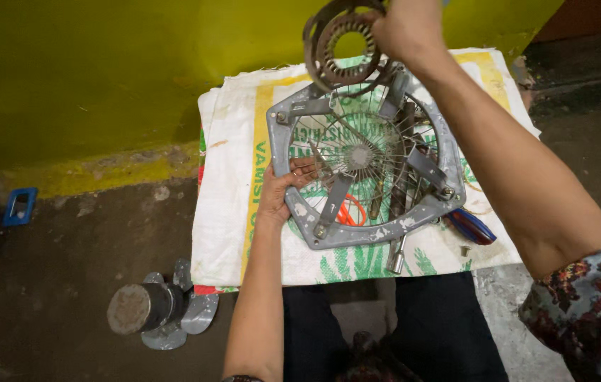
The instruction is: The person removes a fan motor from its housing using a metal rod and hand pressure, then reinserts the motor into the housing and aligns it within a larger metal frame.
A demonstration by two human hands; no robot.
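My left hand [280, 189] grips the left rim of a grey metal fan frame [378, 230] with a wire grille [357, 152] and a round hub in its middle. The frame rests tilted on a white woven sack [226, 212]. My right hand [406, 28] is raised above the frame's far edge and holds a round motor stator [339, 49], a ring with copper windings, up in the air. Several hand tools lie under the grille, partly hidden.
A grey fan blade set with a round hub [159, 311] lies on the concrete floor at the lower left. A screwdriver with a red and blue handle [471, 226] sits on the sack at the right. A socket tool [395, 258] pokes out below the frame. A yellow-green wall [81, 71] stands behind. A small blue object [19, 205] lies far left.
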